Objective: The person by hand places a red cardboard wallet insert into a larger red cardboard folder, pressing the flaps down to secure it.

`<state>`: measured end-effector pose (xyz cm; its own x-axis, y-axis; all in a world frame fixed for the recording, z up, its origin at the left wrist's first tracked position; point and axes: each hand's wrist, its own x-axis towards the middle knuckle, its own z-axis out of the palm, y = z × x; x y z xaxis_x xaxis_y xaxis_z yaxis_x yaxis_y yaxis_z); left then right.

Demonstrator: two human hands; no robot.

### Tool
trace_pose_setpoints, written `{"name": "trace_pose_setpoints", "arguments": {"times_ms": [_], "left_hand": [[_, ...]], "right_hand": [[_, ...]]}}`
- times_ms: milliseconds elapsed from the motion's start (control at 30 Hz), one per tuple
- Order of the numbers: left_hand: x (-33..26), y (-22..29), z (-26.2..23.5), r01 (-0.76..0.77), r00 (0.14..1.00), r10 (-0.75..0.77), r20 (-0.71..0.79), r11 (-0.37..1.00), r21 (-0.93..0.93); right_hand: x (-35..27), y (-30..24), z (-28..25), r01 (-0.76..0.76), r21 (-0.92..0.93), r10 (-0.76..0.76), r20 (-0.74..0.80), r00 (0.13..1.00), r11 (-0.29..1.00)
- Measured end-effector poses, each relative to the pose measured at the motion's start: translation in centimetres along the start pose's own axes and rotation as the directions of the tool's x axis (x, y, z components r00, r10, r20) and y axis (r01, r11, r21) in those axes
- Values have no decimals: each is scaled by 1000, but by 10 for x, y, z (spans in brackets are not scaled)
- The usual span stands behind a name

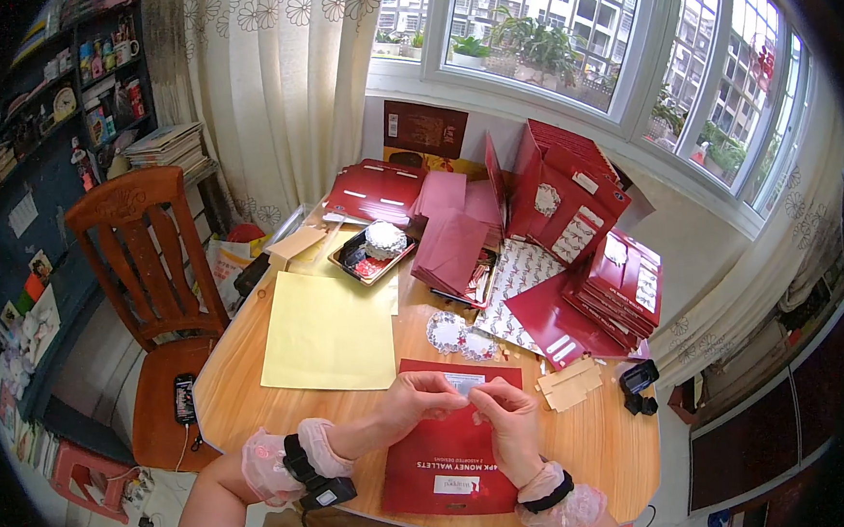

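A flat dark red printed packet lies upside down in front of me on the wooden table. Above its far half, my left hand and my right hand face each other, each with thumb and fingertips pinched together. Whatever the pinches hold is too small to make out. Between the fingertips shows a small whitish rectangular label; I cannot tell whether it is held or stuck to the packet. Two round floral paper cutouts lie just beyond the hands.
Yellow paper covers the table's left part. Behind it is a black tray with white round cutouts. Red packets are stacked at right, near tan card strips and a black device. A wooden chair stands left.
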<state>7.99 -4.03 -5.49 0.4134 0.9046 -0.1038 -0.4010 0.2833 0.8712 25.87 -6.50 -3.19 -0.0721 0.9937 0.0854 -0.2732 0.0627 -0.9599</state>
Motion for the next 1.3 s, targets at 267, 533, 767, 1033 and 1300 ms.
{"name": "trace_pose_setpoints", "arguments": {"times_ms": [267, 533, 767, 1033, 1300], "left_hand": [[3, -2, -7, 20, 998, -18, 61, 999, -31], [0, 6, -3, 119, 992, -118, 46, 993, -12], [-1, 32, -10, 114, 993, -104, -46, 917, 382], [1, 47, -51, -138, 880, 475, -21, 299, 944], [4, 36, -66, -95, 927, 376, 1, 231, 968]], "right_hand": [[0, 2, 0, -11, -17, 11, -24, 1000, 1000], [9, -3, -12, -40, 29, 45, -185, 982, 999], [14, -17, -24, 22, 59, -13, -151, 988, 998], [23, -18, -40, -60, -31, 57, -86, 995, 998], [31, -2, -62, 154, -894, -302, 23, 953, 420]]}}
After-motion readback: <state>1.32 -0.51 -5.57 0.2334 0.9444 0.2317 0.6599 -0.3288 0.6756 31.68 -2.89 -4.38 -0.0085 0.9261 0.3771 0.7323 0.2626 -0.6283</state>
